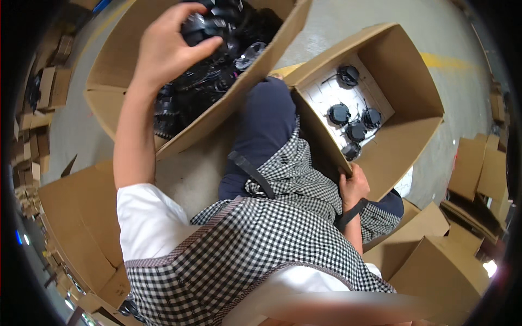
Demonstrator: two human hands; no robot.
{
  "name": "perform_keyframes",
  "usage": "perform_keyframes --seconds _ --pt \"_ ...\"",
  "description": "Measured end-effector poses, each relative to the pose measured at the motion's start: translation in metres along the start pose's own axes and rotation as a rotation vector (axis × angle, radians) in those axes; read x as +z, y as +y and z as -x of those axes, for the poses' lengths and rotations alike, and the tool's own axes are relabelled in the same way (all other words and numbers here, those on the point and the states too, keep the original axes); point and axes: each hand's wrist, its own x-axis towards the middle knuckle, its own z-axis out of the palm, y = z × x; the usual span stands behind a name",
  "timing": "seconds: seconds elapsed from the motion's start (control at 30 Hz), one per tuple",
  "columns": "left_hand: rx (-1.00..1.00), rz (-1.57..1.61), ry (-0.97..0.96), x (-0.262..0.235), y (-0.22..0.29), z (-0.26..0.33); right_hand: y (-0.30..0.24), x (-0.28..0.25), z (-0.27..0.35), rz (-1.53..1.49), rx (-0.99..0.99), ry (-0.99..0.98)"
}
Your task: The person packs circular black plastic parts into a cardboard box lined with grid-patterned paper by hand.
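My left hand (166, 46) reaches into a big cardboard box (117, 60) at the upper left, closed on a round black part (197, 28) from the heap of black parts (217, 76) inside. My right hand (353, 187) grips the near rim of a second cardboard box (405, 146) at the right. That box has a white gridded insert (326, 95) with several round black parts (339, 114) laid in its cells. I sit between the two boxes in a checked apron (255, 244).
Flattened cardboard (76, 217) lies at my left and more brown boxes (435, 261) stand at the lower right. Stacks of small cartons (38, 108) line the left edge. A yellow line (446, 62) marks the grey concrete floor beyond the right box.
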Motion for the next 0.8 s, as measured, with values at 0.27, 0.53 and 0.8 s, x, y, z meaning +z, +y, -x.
perform_keyframes --seconds 0.27,0.53,0.8 --pt "0.479 0.207 -0.231 0.139 0.120 -0.041 0.003 0.001 -0.001 0.003 -0.069 0.027" --pt "-0.048 0.227 -0.607 0.397 0.175 -0.002 0.008 0.005 0.002 0.049 -0.025 -0.070" --pt "0.509 0.355 -0.034 0.215 0.135 -0.057 0.011 0.010 0.008 0.053 -0.045 -0.069"
